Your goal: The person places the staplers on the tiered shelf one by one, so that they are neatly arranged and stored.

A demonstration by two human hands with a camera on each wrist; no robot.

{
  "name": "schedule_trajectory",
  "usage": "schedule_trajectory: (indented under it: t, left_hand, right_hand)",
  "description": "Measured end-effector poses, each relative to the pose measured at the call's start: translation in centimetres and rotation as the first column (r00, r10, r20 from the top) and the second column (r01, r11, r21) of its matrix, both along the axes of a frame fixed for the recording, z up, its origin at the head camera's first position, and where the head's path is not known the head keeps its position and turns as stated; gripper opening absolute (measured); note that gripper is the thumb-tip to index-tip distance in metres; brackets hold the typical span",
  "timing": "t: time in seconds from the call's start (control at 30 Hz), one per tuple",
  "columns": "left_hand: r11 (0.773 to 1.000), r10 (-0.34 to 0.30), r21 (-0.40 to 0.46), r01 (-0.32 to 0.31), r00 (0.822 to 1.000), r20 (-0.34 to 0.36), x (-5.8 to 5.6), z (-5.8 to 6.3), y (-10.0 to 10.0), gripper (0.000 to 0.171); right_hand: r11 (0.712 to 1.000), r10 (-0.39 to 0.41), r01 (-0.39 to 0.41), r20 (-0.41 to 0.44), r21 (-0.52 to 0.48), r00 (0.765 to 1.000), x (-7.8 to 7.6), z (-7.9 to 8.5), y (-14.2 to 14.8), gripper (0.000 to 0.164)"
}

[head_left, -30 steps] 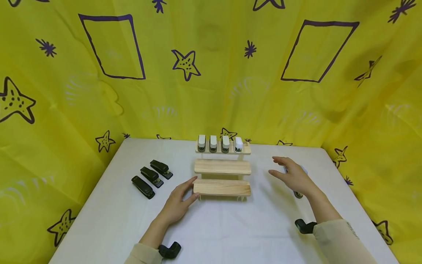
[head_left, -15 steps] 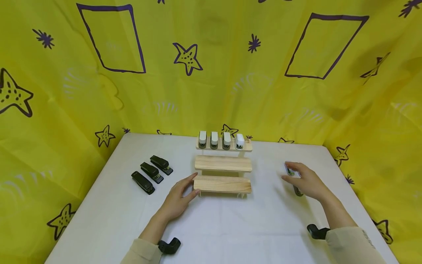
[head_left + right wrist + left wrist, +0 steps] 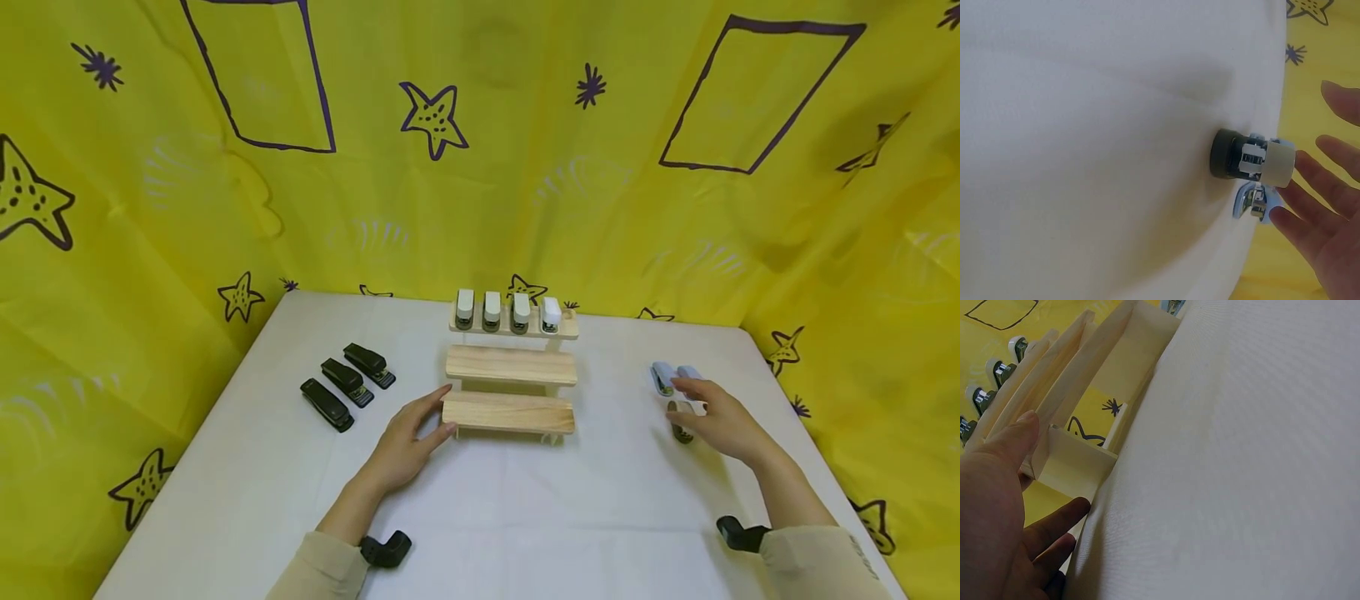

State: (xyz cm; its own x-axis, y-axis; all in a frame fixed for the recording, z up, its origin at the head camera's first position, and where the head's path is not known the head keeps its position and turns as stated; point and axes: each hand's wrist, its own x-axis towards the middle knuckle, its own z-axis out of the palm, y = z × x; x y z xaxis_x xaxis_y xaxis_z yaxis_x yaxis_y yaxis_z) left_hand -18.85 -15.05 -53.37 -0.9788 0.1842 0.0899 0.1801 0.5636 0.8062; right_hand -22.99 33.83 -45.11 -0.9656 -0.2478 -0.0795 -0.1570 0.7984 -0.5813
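My left hand (image 3: 399, 450) holds the left end of the lowest shelf of a three-tier wooden stand (image 3: 510, 412), thumb at the front corner and index finger at the back. In the left wrist view, the thumb lies on the shelf edge and other fingers extend below. On the right, my right hand (image 3: 726, 423) is spread over a cream-and-dark mini stapler (image 3: 1279, 164); whether the fingertips touch it I cannot tell. Just behind stand two light-blue staplers (image 3: 663, 378), one partly hidden by the fingers.
Several white-topped staplers (image 3: 491, 310) stand in a row on the top shelf. Three black staplers (image 3: 327, 405) lie on the white tablecloth (image 3: 525, 517) at the left. A yellow patterned curtain (image 3: 495, 192) encloses the back and sides.
My right hand has moved right and toward me, down to the cream-and-dark stapler, uncovering a light-blue one. The left hand stays at the stand. The head view has tilted down slightly.
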Motion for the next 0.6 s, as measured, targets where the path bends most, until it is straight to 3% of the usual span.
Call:
schedule_trajectory:
  t: [0.6]
  left_hand:
    - [1.0, 0.006, 0.0, -0.006, 1.0, -0.005, -0.1, -0.1, 0.0, 0.062]
  right_hand:
    - [0.999, -0.036, 0.037, 0.122, -0.009, 0.992, 0.3, -1.4, 1.3, 0.075]
